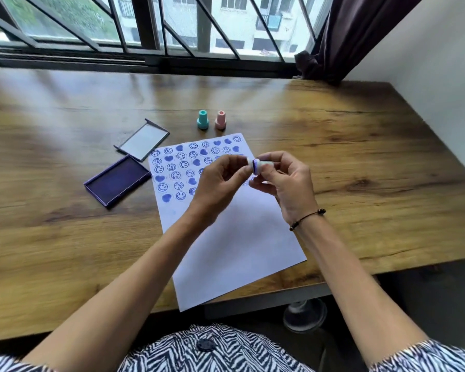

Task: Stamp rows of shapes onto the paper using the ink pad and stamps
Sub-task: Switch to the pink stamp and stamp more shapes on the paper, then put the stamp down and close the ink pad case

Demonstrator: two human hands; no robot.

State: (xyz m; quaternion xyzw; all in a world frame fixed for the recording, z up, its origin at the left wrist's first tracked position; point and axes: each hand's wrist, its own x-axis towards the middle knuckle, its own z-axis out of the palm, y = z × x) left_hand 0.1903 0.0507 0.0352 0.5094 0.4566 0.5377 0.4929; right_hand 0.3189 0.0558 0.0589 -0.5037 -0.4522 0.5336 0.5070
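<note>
Both hands up over the paper (234, 237), w/ a small pale stamp (261, 165) held between them, lying sideways, clear of the sheet. Right hand (287, 189) pinches the stamp body w/ thumb + fingertips; the inked purple face points toward the left hand (220, 183). Left hand's fingertips are closed on a white bit at that inked end – a cap or part of the stamp, can't tell which. Thin dark bracelet (308, 218) on right wrist.

Paper lies slightly tilted on the wooden table (360, 146), near edge overhanging the table edge a bit. Top part of sheet filled w/ rows of blue prints: smiley faces + hearts mixed. Some prints hidden behind the hands. Lower part of sheet is blank.

Ink pad (117, 180) open at approx 9 o'clock from the hands, just beside the paper's left edge, dark purple surface showing. Its lid (142, 142) lies at approx 10 o'clock, at the pad's far end, inside facing up.

Two more stamps stand upright at approx 12 o'clock, just beyond the paper's top edge: teal stamp (202, 120) on left, pink stamp (220, 120) on right, close together but not touching.

Window w/ bars (145, 22) along far side, dark curtain (346, 36) at approx 1 o'clock
</note>
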